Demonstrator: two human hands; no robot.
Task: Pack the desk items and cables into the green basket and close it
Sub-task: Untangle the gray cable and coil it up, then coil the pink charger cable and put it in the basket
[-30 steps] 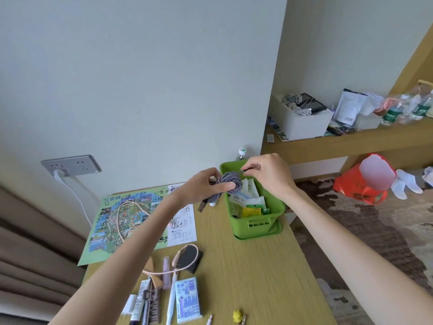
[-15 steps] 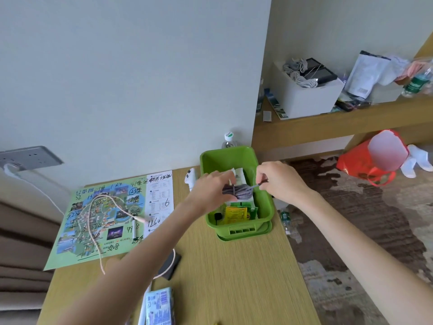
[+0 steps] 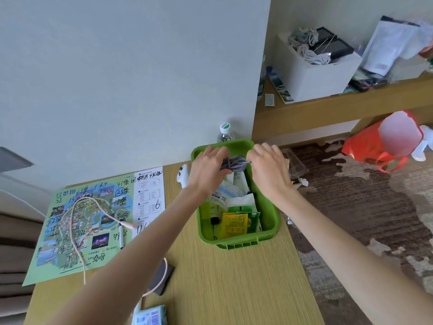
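Observation:
The green basket (image 3: 269, 207) stands open at the desk's right edge, holding packets, sachets and a small black item. Over its far end, my left hand (image 3: 207, 170) and my right hand (image 3: 269, 167) together hold a coiled grey braided cable (image 3: 234, 163), one hand at each end of the coil. A pink cable (image 3: 77, 221) lies looped across the green map (image 3: 79, 221) on the left. A black block (image 3: 161, 276), a blue-white packet (image 3: 150, 316) and a black marker (image 3: 121, 235) lie on the desk. No lid is in sight.
A white gadget (image 3: 184, 175) lies just left of the basket, and a water bottle (image 3: 225, 132) stands behind it by the wall. A wooden shelf (image 3: 339, 106) to the right carries a white box (image 3: 314, 66) of cables. A red bag (image 3: 384, 144) sits on the carpet.
Both hands have carried the grey cable coil from above the basket's near side toward its far end, lower into the basket. The camera has tilted down and closer.

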